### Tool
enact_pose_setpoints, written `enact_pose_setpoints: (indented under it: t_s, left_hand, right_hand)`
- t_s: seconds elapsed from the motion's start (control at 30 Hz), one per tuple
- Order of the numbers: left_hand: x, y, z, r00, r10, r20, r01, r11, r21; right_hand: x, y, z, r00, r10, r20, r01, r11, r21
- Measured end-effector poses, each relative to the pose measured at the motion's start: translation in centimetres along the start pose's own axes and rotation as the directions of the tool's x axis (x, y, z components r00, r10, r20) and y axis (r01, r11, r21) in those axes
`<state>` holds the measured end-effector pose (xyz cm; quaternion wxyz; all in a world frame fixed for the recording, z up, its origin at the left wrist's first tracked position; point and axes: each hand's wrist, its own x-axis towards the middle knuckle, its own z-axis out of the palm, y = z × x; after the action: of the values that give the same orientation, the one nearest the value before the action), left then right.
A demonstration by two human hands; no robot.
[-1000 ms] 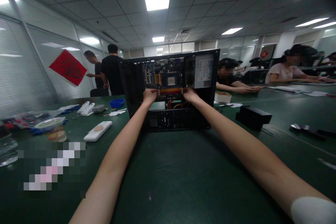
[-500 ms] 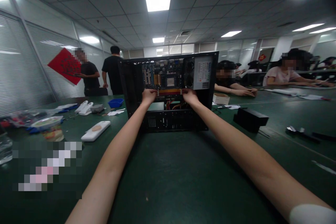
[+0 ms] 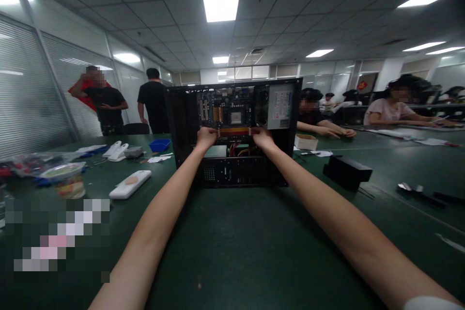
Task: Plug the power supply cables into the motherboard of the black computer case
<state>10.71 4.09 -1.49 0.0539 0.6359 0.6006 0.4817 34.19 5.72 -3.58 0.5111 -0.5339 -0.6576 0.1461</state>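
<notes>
An open black computer case (image 3: 232,172) stands on the green table with its inside facing me. In it sit a motherboard (image 3: 225,106), with a bare processor (image 3: 236,117), and a silver power supply (image 3: 279,104) at the upper right. Red and yellow memory slots (image 3: 235,131) run across the board's lower edge. My left hand (image 3: 206,137) is closed at their left end, fingertips on the white latches. At the right end my right hand (image 3: 263,137) is closed in the same way. Too small to make out is whether a memory stick lies between them.
Left of the case lie a white power bank (image 3: 130,185), a blue tray (image 3: 160,145) and a plastic tub (image 3: 67,179). A black box-shaped part (image 3: 348,173) and a small open box (image 3: 305,142) are to the right. Several people sit or stand beyond.
My view has tilted up slightly, so the case sits a little lower. Both hands stay at the slot ends. A standing person at the left has raised an arm.
</notes>
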Motion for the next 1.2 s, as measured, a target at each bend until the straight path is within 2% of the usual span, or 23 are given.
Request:
enact_pose_setpoints:
  t_s: [0.23,0.4,0.47,0.53,0.63,0.73,0.8,0.9,0.97,1.03,1.2]
  left_hand:
    - [-0.5,0.6,-0.5,1.0,-0.02,0.018,0.02,0.999,0.026]
    - [-1.2,0.8,-0.6,0.999,0.025,0.04,-0.026,1.0,0.016]
    - [-1.2,0.8,-0.4,0.999,0.039,0.033,-0.039,0.999,0.008]
    - [-1.2,0.7,-0.2,0.998,0.067,0.021,-0.067,0.998,-0.003]
    - [-1.6,1.0,-0.4,0.988,0.157,-0.004,-0.157,0.987,0.016]
    - [-3.5,1.6,-0.9,0.948,0.317,-0.004,-0.311,0.933,0.183]
    - [-5.5,2.1,-1.2,0.908,0.41,0.091,-0.417,0.858,0.299]
    - [-8.4,2.5,-1.2,0.888,0.424,0.179,-0.46,0.802,0.381]
    - [-9.1,2.6,-0.9,0.881,0.424,0.211,-0.473,0.793,0.384]
    - [-8.6,2.4,-0.4,0.881,0.425,0.209,-0.473,0.813,0.339]
    - [-5.6,1.7,0.2,0.917,0.368,0.158,-0.39,0.909,0.147]
  right_hand:
    - [-0.2,-0.2,0.0,0.999,-0.027,0.017,0.027,0.999,-0.024]
    - [-1.8,-0.6,-0.6,0.991,-0.115,0.074,0.12,0.991,-0.061]
    - [-3.1,-0.9,-0.9,0.975,-0.205,0.09,0.217,0.964,-0.155]
    - [-4.7,-1.0,-1.7,0.925,-0.36,0.12,0.379,0.865,-0.328]
    - [-7.0,-0.4,-3.7,0.788,-0.541,0.295,0.601,0.569,-0.561]
    - [-8.0,1.2,-6.5,0.647,-0.569,0.508,0.728,0.262,-0.634]
    - [-8.0,2.5,-8.3,0.579,-0.578,0.575,0.767,0.146,-0.625]
    - [-7.5,3.9,-9.6,0.52,-0.612,0.595,0.794,0.091,-0.6]
    - [-7.4,4.2,-9.6,0.525,-0.626,0.576,0.785,0.094,-0.613]
    - [-7.5,4.1,-9.3,0.548,-0.621,0.561,0.767,0.105,-0.633]
    - [-8.1,3.7,-8.7,0.574,-0.597,0.56,0.754,0.118,-0.646]
